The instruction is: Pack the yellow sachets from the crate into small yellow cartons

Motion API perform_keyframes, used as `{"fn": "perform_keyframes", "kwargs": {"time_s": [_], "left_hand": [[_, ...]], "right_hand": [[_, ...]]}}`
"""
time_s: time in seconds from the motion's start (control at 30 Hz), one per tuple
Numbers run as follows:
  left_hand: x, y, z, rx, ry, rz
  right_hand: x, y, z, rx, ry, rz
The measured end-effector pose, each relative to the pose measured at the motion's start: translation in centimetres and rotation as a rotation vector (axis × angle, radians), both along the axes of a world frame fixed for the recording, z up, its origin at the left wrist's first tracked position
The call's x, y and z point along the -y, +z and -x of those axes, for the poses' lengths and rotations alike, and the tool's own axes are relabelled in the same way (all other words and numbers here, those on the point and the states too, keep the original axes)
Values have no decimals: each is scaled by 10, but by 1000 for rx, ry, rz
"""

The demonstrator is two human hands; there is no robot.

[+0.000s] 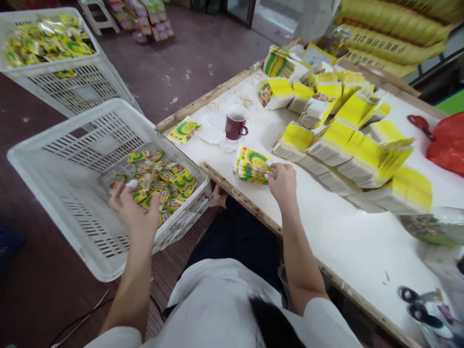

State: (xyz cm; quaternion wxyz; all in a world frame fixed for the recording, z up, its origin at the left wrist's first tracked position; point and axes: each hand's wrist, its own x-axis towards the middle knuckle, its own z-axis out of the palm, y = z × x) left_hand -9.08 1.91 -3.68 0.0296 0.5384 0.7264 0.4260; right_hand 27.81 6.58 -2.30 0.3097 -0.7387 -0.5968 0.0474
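As seen from the head view, look first to the right hand [284, 181], set at the right end of the stack of yellow-and-green packets [253, 162], on the white table [326, 227] just inside the wooden edge [241, 198]. Narrow grip there, with bent fingers touching the packets; cannot tell a true pinch on one packet from a mere steadying touch. Best, in all likelihood, to handle the stack lightly: square up any loose ends, work only the outermost packet with the fingertips, and avoid pushing the rest askew. Take care, too, over the maroon mug [234, 126], near the stack on its far side; better to bring the wrist in from the near side, clear of it. Look next to the left hand [136, 208], over the open white crate [43, 179], above the small packets [179, 181] scattered on the crate's floor. Wider grip on this side: thumb well apart from the curled fingers, a white covering [131, 183] on one fingertip, and no packet visible between. For clean handling inside the crate, probably wise to lower the fingers straight down, close on a small packet by its sides, and lift clear of the slotted wall.
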Motion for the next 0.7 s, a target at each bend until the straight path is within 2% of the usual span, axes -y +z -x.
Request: {"fn": "perform_keyframes", "kwargs": {"time_s": [0.1,0.23,0.33,0.43,0.57,0.63,0.7], "left_hand": [[5,-14,-13,91,-109,30],[13,-24,-55,511,-307,129],[19,-22,-90,884,-525,148],[24,-12,-123,1193,-746,87],[22,9,-155,1426,-694,36],[19,18,-160,1470,-602,28],[16,22,-158,1477,-475,1]], "right_hand": [[-10,-7,-6,-15,26,18],[-8,3,-1,-83,27,24],[12,17,18,-232,24,-2],[47,23,52,-403,171,-24],[91,16,99,-688,499,139],[103,12,112,-805,566,134],[107,8,118,-827,594,112]]}}
